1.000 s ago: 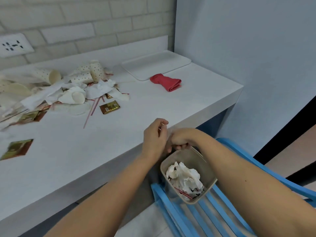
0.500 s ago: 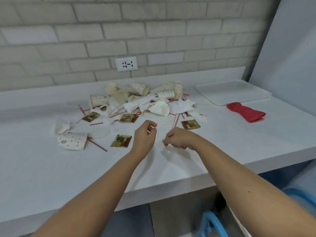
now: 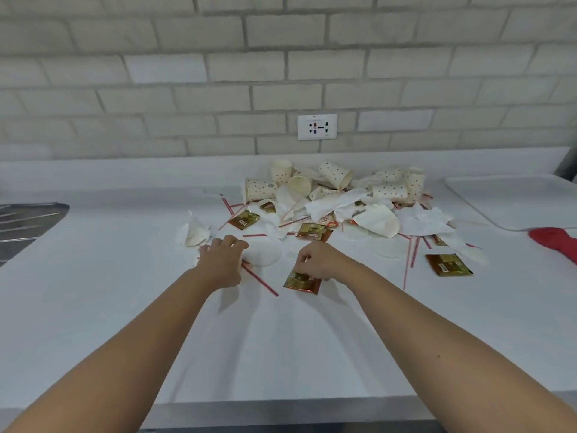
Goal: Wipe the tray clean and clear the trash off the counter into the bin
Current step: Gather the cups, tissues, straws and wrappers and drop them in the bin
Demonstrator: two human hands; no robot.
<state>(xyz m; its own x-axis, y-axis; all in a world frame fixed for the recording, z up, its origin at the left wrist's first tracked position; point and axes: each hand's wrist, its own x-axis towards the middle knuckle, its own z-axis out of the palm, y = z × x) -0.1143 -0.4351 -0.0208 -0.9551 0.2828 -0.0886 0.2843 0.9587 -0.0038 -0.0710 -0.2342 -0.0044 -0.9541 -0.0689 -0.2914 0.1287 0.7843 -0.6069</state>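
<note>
A heap of trash lies on the white counter (image 3: 281,339): dotted paper cups (image 3: 335,175), crumpled napkins (image 3: 337,203), red straws (image 3: 260,281) and gold sachets (image 3: 448,265). My right hand (image 3: 318,260) pinches the top edge of one gold sachet (image 3: 302,282) at the near side of the heap. My left hand (image 3: 223,264) curls down over a paper cup (image 3: 198,260) lying on its side, which it mostly hides. The white tray (image 3: 515,204) sits at the far right, with a red cloth (image 3: 559,242) by its near edge. No bin is in view.
A crumpled cup (image 3: 195,234) and a round white lid (image 3: 263,253) lie just beyond my left hand. A metal sink drainer (image 3: 28,220) is at the far left. A wall socket (image 3: 317,126) sits in the brick wall behind the heap.
My view swung left from the bin on the blue chair back to the counter. Both hands reached forward; the right took the gold sachet, the left came down on the paper cup.
</note>
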